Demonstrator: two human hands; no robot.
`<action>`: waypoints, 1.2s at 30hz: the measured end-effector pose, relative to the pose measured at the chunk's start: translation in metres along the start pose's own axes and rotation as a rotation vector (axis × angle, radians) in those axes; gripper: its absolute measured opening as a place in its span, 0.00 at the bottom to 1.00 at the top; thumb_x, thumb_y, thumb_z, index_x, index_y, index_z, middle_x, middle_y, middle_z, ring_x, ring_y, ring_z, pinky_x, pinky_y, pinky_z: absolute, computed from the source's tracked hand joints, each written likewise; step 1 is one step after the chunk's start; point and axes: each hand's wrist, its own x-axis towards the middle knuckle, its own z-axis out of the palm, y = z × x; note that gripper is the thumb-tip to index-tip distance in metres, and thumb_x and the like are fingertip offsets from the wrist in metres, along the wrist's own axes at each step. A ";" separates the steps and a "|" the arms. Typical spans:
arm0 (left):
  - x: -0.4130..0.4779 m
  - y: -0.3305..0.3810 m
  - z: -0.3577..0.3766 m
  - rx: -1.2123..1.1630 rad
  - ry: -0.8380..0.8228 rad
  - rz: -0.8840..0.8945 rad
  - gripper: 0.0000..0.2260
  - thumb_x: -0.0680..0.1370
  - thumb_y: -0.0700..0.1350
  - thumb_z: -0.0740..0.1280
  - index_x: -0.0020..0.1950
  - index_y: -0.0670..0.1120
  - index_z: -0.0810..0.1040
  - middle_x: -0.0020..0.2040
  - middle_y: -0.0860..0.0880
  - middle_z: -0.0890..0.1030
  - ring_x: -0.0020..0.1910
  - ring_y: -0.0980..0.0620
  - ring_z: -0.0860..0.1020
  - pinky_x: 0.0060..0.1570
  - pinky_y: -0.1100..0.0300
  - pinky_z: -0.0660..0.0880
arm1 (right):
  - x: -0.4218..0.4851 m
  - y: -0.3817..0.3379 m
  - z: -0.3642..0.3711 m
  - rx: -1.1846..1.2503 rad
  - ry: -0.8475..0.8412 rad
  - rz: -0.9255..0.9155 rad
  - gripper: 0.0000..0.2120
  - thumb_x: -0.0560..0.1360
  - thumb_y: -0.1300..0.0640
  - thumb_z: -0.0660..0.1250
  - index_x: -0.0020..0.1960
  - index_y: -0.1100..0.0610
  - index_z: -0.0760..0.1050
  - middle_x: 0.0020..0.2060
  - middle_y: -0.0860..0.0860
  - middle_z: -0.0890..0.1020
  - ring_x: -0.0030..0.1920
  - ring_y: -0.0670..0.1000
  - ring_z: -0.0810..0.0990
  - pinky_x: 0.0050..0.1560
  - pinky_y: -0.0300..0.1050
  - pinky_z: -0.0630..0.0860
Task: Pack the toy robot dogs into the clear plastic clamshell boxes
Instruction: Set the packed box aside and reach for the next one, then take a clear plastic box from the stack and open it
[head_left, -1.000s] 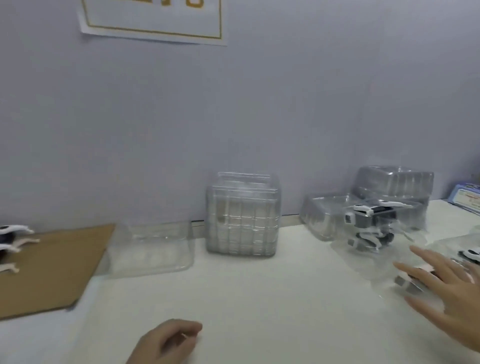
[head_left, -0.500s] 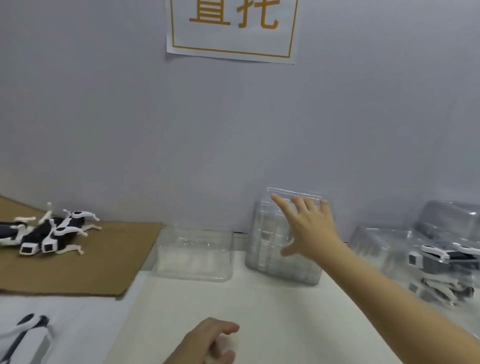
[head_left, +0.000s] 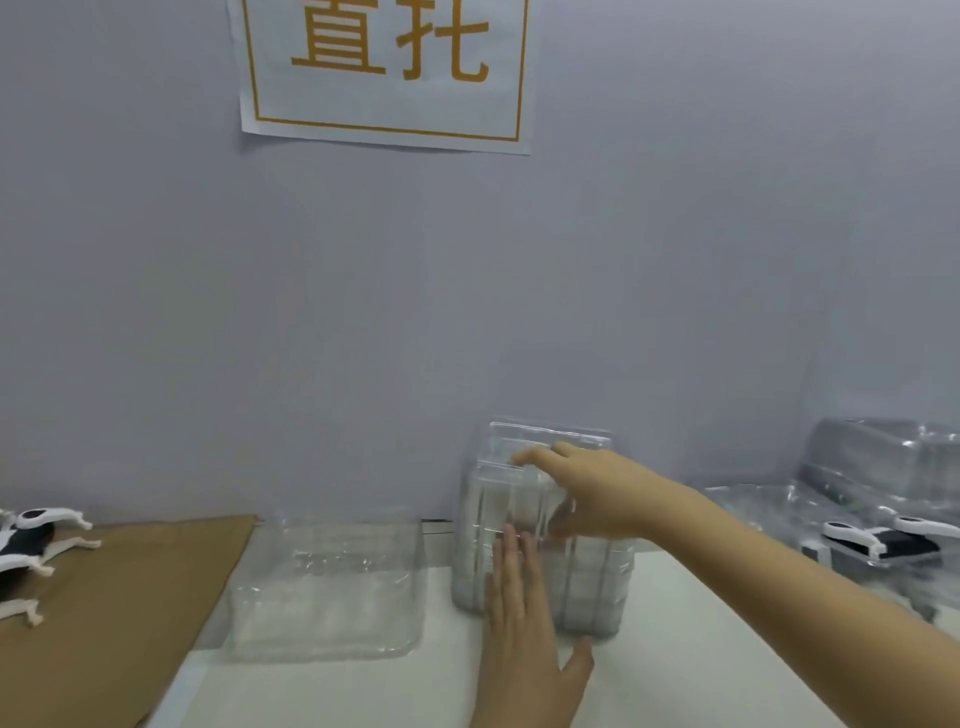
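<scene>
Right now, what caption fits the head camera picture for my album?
A person's left hand lies flat against the stack of clamshell boxes; the right hand grips the top box.

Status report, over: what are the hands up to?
Right hand grips top box. Left hand flat against stack. Dogs far left on cardboard. Open box lies between.

Left hand (head_left: 519, 613), right hand (head_left: 597, 488) on boxes (head_left: 597, 584)
</scene>
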 end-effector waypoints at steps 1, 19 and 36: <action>0.002 0.003 0.003 0.083 0.018 0.041 0.54 0.66 0.61 0.71 0.78 0.36 0.46 0.77 0.48 0.32 0.73 0.55 0.26 0.71 0.59 0.39 | 0.001 0.002 0.001 -0.004 -0.004 -0.009 0.36 0.73 0.53 0.72 0.74 0.41 0.57 0.65 0.46 0.71 0.53 0.50 0.76 0.55 0.49 0.75; 0.001 -0.009 0.019 0.270 0.097 0.020 0.53 0.53 0.49 0.78 0.74 0.40 0.59 0.76 0.43 0.64 0.73 0.48 0.60 0.68 0.49 0.49 | 0.004 0.012 -0.019 -0.038 -0.012 -0.048 0.44 0.67 0.43 0.76 0.72 0.34 0.50 0.51 0.38 0.66 0.46 0.36 0.75 0.41 0.38 0.68; -0.003 -0.025 0.038 0.429 0.109 0.084 0.54 0.59 0.55 0.71 0.77 0.39 0.48 0.78 0.42 0.42 0.76 0.45 0.50 0.66 0.38 0.53 | 0.009 0.009 -0.014 -0.220 0.034 -0.026 0.40 0.62 0.50 0.76 0.65 0.40 0.55 0.56 0.45 0.72 0.43 0.52 0.77 0.40 0.47 0.75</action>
